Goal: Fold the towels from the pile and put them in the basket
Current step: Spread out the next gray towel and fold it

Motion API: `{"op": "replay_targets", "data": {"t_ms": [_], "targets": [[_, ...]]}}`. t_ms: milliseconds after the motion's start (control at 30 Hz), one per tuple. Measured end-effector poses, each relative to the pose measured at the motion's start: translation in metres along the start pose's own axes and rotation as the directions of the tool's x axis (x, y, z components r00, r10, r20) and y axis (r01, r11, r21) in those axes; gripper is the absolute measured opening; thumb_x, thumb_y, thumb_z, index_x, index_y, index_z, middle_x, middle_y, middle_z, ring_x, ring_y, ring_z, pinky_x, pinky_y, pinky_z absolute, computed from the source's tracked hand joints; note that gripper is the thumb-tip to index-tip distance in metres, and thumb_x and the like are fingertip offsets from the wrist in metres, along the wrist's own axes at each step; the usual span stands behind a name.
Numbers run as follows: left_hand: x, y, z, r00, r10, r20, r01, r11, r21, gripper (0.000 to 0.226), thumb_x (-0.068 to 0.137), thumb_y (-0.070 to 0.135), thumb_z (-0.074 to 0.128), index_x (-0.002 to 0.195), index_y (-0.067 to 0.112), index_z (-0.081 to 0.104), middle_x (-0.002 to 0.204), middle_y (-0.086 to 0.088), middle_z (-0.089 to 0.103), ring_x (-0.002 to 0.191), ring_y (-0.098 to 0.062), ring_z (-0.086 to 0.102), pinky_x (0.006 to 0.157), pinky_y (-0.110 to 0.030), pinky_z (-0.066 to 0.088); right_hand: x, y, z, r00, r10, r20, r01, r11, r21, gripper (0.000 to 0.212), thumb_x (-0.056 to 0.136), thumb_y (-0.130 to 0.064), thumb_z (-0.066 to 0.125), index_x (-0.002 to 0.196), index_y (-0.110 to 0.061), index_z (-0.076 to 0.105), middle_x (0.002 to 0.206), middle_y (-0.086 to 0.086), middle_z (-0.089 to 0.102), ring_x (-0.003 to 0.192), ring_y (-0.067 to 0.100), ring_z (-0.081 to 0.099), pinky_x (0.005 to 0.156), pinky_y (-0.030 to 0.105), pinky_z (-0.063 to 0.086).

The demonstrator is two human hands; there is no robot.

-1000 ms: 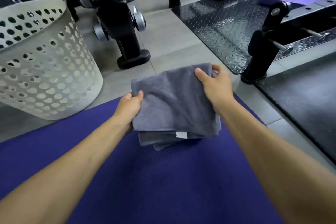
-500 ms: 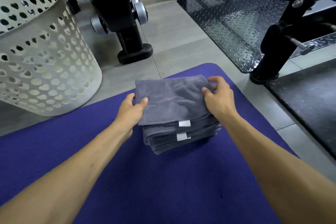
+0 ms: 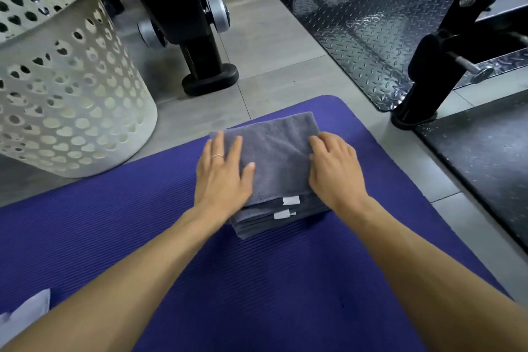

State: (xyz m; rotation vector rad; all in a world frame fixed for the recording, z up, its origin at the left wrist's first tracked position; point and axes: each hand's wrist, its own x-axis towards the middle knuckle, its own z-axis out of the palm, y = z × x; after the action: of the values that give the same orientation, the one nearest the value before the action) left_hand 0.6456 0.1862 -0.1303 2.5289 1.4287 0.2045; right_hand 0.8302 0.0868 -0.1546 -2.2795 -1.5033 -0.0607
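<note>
Head view: stack of folded grey towels (image 3: 274, 168), soft nappy microfibre, squared-off rectangles, two white sewn tags on the near edge, lying on a ribbed purple foam mat (image 3: 257, 280) toward its far rounded corner. Left hand (image 3: 223, 177) lies flat on the stack's left side, fingers straight and spread, thin ring on one finger. Right hand (image 3: 334, 171) rests palm down on the right side, fingers slightly bent over the top towel's edge, not clenched. Top towel's far edge is slightly askew. White plastic basket (image 3: 71, 94), round wall punched with heart and oval holes, stands far left on the grey tiled floor (image 3: 271, 48), well apart from the stack, rim cut by the frame. Open mat near and left of the stack. Black machine foot (image 3: 210, 80) sits far centre, black diamond-plate sheet (image 3: 371, 37) far right.
</note>
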Motion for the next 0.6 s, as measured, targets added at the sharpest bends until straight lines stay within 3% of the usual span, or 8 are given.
{"op": "replay_targets", "data": {"t_ms": [100, 167, 267, 333, 400, 500, 567, 600], "targets": [[0.001, 0.003, 0.020, 0.973, 0.090, 0.210, -0.116, 0.986, 0.116, 0.062, 0.101, 0.057, 0.022, 0.157, 0.033, 0.007, 0.166, 0.000, -0.010, 0.152, -0.024, -0.013, 0.122, -0.050, -0.005, -0.001, -0.011, 0.013, 0.966, -0.161, 0.202, 0.156, 0.987, 0.041, 0.061, 0.098, -0.043, 0.019, 0.144, -0.011, 0.044, 0.155, 0.012, 0.037, 0.144, 0.029, 0.032, 0.116, 0.043, 0.025], [-0.009, -0.006, 0.033, 0.972, 0.086, 0.220, -0.110, 0.989, 0.099, 0.066, 0.099, 0.062, 0.017, 0.157, 0.036, 0.002, 0.165, 0.006, -0.014, 0.151, -0.020, -0.016, 0.122, -0.049, -0.007, -0.013, -0.002, 0.021, 0.932, -0.106, 0.348, 0.118, 0.993, -0.014, 0.078, 0.092, -0.056, -0.003, 0.157, -0.018, 0.019, 0.165, 0.006, 0.012, 0.152, 0.021, 0.011, 0.123, 0.039, 0.007], [-0.021, -0.018, 0.040, 0.984, 0.064, 0.168, -0.071, 0.997, 0.034, 0.073, 0.094, 0.067, 0.015, 0.157, 0.033, -0.003, 0.163, 0.008, -0.020, 0.150, -0.017, -0.021, 0.122, -0.045, -0.006, -0.025, 0.009, 0.026, 0.918, -0.004, 0.396, 0.047, 0.994, -0.099, 0.084, 0.087, -0.060, -0.013, 0.158, -0.019, 0.004, 0.166, 0.003, -0.001, 0.153, 0.019, -0.001, 0.123, 0.040, -0.002], [-0.025, -0.019, 0.039, 0.985, 0.027, 0.171, -0.013, 0.997, -0.082, 0.076, 0.095, 0.067, 0.022, 0.157, 0.030, -0.001, 0.163, 0.006, -0.020, 0.150, -0.015, -0.020, 0.123, -0.041, -0.001, -0.023, 0.003, 0.022, 0.911, 0.032, 0.411, 0.016, 0.994, -0.112, 0.077, 0.094, -0.057, -0.005, 0.158, -0.016, 0.005, 0.166, 0.004, 0.001, 0.153, 0.020, -0.001, 0.122, 0.041, -0.003], [-0.029, -0.020, 0.031, 0.981, -0.027, 0.192, 0.077, 0.963, -0.257, 0.074, 0.097, 0.062, 0.033, 0.158, 0.029, 0.007, 0.164, 0.009, -0.014, 0.151, -0.011, -0.011, 0.123, -0.035, 0.006, -0.021, -0.009, 0.013, 0.930, 0.029, 0.365, -0.002, 0.997, -0.075, 0.061, 0.103, -0.045, 0.019, 0.153, -0.010, 0.024, 0.162, 0.009, 0.021, 0.150, 0.025, 0.015, 0.123, 0.041, 0.006], [-0.049, -0.033, 0.007, 0.990, -0.078, 0.121, 0.122, 0.901, -0.417, 0.057, 0.098, 0.040, 0.054, 0.150, 0.022, 0.040, 0.160, 0.004, 0.027, 0.146, -0.009, 0.026, 0.114, -0.018, 0.019, -0.032, -0.037, -0.004, 0.980, -0.048, 0.193, 0.029, 0.994, 0.103, 0.026, 0.098, -0.021, 0.049, 0.113, -0.003, 0.059, 0.115, 0.013, 0.061, 0.107, 0.031, 0.054, 0.101, 0.042, 0.040], [-0.072, -0.048, -0.016, 0.996, -0.078, 0.038, 0.086, 0.894, -0.440, 0.032, 0.096, 0.026, 0.062, 0.127, 0.020, 0.065, 0.129, 0.005, 0.064, 0.119, -0.007, 0.058, 0.103, -0.016, 0.038, -0.049, -0.064, -0.014, 0.980, -0.099, 0.172, 0.061, 0.975, 0.214, 0.019, 0.093, -0.017, 0.056, 0.106, -0.004, 0.063, 0.102, 0.011, 0.063, 0.094, 0.032, 0.057, 0.086, 0.043, 0.046], [-0.085, -0.055, -0.030, 0.995, -0.085, 0.044, 0.096, 0.876, -0.472, 0.020, 0.094, 0.022, 0.064, 0.114, 0.022, 0.071, 0.110, 0.010, 0.072, 0.102, -0.004, 0.065, 0.095, -0.020, 0.047, -0.058, -0.080, -0.019, 0.971, -0.123, 0.206, 0.067, 0.963, 0.261, 0.019, 0.092, -0.017, 0.058, 0.107, -0.006, 0.064, 0.102, 0.010, 0.064, 0.093, 0.032, 0.058, 0.082, 0.043, 0.047]]}}
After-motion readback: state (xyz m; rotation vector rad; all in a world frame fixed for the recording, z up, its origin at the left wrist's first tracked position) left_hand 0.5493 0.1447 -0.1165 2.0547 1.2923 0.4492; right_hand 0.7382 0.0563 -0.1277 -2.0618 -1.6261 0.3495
